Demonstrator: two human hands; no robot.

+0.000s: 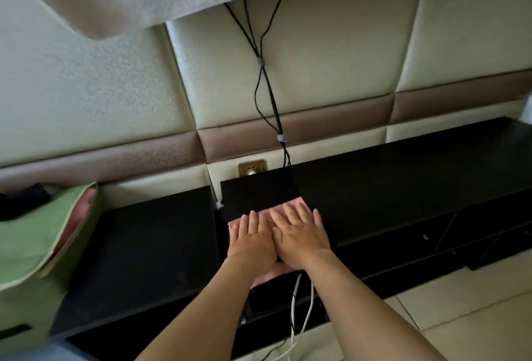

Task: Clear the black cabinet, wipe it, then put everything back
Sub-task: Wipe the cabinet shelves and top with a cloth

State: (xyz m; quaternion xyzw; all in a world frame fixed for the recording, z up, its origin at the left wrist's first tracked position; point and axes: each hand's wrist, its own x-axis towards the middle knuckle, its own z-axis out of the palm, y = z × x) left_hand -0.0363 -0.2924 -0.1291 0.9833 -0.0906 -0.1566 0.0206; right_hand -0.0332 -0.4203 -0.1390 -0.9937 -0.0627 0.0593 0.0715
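Note:
A long, low black cabinet runs along the padded wall, and its top is bare. A pink cloth lies flat on the left end of its raised section. My left hand and my right hand rest side by side on the cloth, palms down with fingers spread, pressing it onto the black surface. The hands cover most of the cloth; pink shows only at its far edge, its left side and below my left wrist.
A lower black section lies to the left, with a green fabric box beside it. Black cables run down the wall past a gold socket. White cables hang at the cabinet front. Pale tiled floor lies at the lower right.

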